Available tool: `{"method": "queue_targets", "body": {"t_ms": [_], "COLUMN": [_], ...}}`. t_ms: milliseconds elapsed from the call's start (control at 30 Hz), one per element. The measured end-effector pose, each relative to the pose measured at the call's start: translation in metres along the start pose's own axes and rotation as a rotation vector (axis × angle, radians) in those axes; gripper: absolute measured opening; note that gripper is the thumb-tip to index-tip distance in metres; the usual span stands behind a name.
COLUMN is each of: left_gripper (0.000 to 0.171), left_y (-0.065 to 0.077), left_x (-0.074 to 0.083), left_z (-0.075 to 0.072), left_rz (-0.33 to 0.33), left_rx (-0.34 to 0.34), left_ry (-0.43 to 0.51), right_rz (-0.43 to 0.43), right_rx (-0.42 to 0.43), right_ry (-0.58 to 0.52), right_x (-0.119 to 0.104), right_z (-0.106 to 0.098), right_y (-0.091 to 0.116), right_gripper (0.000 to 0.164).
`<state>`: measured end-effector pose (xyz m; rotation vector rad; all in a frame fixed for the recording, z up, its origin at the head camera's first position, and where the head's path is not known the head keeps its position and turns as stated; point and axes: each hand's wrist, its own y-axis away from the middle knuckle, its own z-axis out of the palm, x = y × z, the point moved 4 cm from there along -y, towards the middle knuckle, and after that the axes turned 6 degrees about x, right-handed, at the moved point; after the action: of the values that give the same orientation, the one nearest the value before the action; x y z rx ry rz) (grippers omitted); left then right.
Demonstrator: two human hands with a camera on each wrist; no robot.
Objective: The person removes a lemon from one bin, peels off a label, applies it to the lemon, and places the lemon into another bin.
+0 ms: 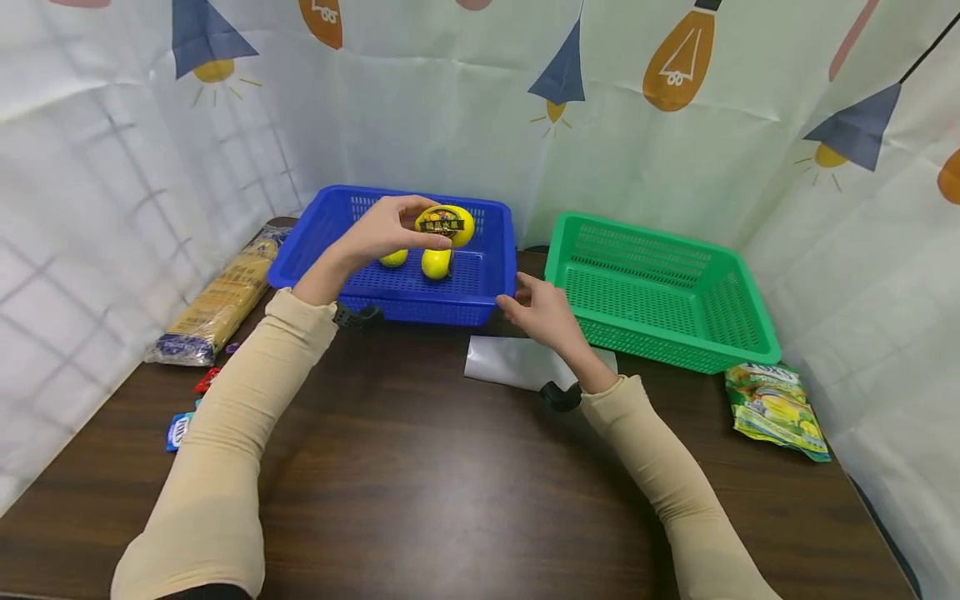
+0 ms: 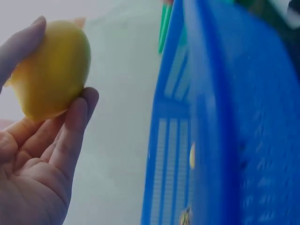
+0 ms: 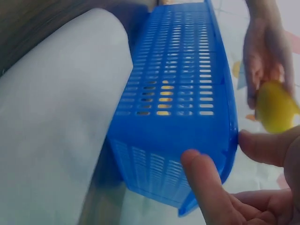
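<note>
My left hand [image 1: 386,227] holds a yellow lemon [image 1: 461,227] with a dark label above the blue basket [image 1: 480,307]. In the left wrist view, thumb and fingertips grip the lemon [image 2: 58,70] from either side. Two more yellow fruits lie in the basket, one lemon [image 1: 436,264] near its middle and another [image 1: 393,258] partly behind the left wrist. At the basket's front right corner is my right hand [image 1: 543,312], thumb and index finger apart beside the rim [image 3: 229,126]; whether they touch it I cannot tell.
A green basket [image 1: 712,358] stands to the right, with a green snack packet [image 1: 776,408] by its corner. A white sheet [image 1: 502,361] lies under the right forearm. A long plastic-wrapped package [image 1: 225,300] and small red [image 1: 207,380] and blue [image 1: 177,432] packets lie left.
</note>
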<state>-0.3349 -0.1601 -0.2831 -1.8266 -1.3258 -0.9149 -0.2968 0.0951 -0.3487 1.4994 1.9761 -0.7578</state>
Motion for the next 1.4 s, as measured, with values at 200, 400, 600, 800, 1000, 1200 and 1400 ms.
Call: {"method": "queue_targets", "body": {"t_ms": [200,400,600,800,1000,1200,1400], "left_gripper": [0.071,0.077,0.078,0.079,0.081,0.086,0.092], "left_y": [-0.024,-0.041,-0.045,-0.038,-0.032,-0.038,-0.037], "left_x": [-0.023,-0.046,-0.054,-0.087,-0.119,-0.129,-0.131], "left_z": [-0.027,-0.046,-0.062,-0.071,-0.073,-0.075,-0.075], "left_rz": [-0.106,-0.222,-0.347,-0.45,-0.537,-0.569,-0.61], "left_rx": [0.084,0.133,0.204,0.292,0.353,0.265,0.091], "left_ry": [-0.032,0.103,0.225,0.183,0.111,0.01,-0.133], "right_rz": [0.064,0.078,0.087,0.071,0.07,0.076,0.073], "right_rx": [-0.025,0.021,0.03,0.035,0.005,0.015,0.0], "right_ry": [-0.127,-0.253,-0.287,-0.274,-0.243,-0.245,-0.249], "right_x": [0.0,0.002,0.002,0.0,0.002,0.002,0.002], "right_z": [0.005,0.007,0.007,0.007,0.011,0.009,0.007], "right_y": [-0.003,-0.006,-0.004,-0.005,-0.005,-0.005,-0.005], "right_gripper": [0.074,0.072,0.069,0.065,0.066,0.065,0.066]}}
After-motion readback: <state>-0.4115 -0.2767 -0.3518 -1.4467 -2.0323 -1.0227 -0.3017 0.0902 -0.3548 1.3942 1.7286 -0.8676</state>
